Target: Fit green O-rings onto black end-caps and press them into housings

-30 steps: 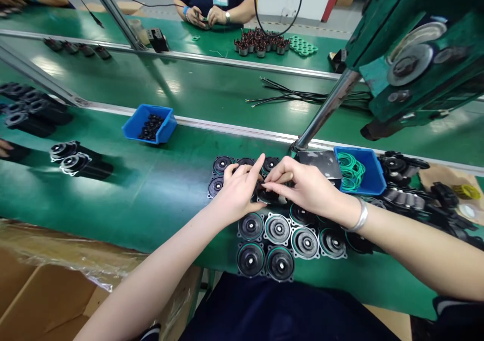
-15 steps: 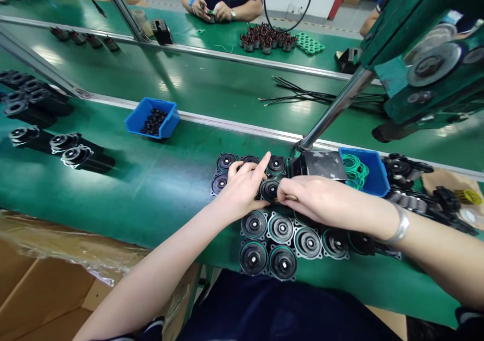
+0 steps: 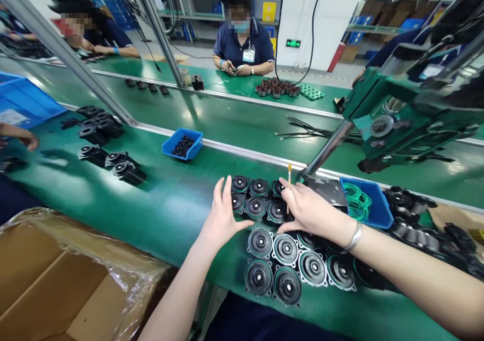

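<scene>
Two short rows of round black motor end covers [image 3: 256, 207] with green rings stand on the bench between my hands. My left hand [image 3: 223, 215] is at their left end, thumb and fingers spread wide apart, fingertips beside the outermost covers. At the right end, my right hand [image 3: 310, 207] holds a thin brush [image 3: 289, 175] upright in its fingers, bristles up. Its thumb stretches toward the near row, and the hand partly hides the rightmost covers. Nearer to me lie more covers with metal flanges [image 3: 285, 249], several of them with green rings.
A blue bin of green rings [image 3: 357, 202] stands right, beside a green press [image 3: 389, 119]. Farther left are a blue bin of small black parts [image 3: 183, 145] and black motor housings [image 3: 128, 172]. An open carton [image 3: 68, 280] is at lower left. Co-workers sit across and left.
My left hand has moved off the covers to their left side and spread. My right hand has turned the brush from down at a cover to bristles up. The view has tilted upward.
</scene>
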Demonstrator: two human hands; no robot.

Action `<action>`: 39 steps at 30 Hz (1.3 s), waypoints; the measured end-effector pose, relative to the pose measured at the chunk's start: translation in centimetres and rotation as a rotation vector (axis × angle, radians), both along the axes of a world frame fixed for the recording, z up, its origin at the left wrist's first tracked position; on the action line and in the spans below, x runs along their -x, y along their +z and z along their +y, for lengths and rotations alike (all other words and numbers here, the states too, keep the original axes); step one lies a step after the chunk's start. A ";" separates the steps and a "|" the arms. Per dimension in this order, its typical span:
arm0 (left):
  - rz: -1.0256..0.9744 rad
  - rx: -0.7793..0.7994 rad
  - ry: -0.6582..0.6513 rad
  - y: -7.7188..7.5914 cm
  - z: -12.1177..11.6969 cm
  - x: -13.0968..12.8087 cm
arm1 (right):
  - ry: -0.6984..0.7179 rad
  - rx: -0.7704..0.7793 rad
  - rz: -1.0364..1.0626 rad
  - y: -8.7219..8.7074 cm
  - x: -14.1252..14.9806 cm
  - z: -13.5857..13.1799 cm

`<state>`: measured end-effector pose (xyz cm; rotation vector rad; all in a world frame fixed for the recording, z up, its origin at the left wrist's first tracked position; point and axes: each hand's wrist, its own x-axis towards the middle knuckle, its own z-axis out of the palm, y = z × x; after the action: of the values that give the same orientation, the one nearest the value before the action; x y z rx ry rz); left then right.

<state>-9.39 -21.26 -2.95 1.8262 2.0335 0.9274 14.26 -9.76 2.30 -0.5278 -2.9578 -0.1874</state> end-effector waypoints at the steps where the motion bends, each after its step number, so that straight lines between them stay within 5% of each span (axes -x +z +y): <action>1: -0.049 -0.004 0.003 -0.7 0.2 0.1 | -0.013 0.004 -0.013 -0.3 0.2 0.0; 7: -0.151 -0.093 -0.003 -2.5 2.3 0.3 | -0.096 0.026 -0.069 -0.8 1.5 -0.1; 23: -0.100 -0.073 -0.206 -1.4 14.2 2.3 | -0.456 0.121 -0.183 1.6 5.1 6.1; 26: -0.076 -0.054 -0.170 1.0 11.6 2.2 | -0.432 0.131 -0.110 3.4 3.6 4.2; 28: -0.057 -0.065 -0.161 3.0 7.3 1.7 | -0.346 0.161 -0.049 4.6 1.2 1.6; 31: -0.036 0.035 -0.384 5.0 -0.8 -0.8 | -0.150 0.272 -0.009 4.6 -3.6 -3.0; 35: 0.229 0.153 -0.554 3.9 -7.1 -6.0 | -0.009 0.308 0.048 1.2 -8.3 -7.0; 39: 0.371 0.153 -0.527 1.8 -6.9 -8.5 | -0.066 0.312 0.073 -1.3 -9.2 -7.8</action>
<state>-0.93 -28.13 -1.15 2.4004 1.5925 0.2967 23.43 -17.57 1.03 -0.6534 -2.9130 0.2867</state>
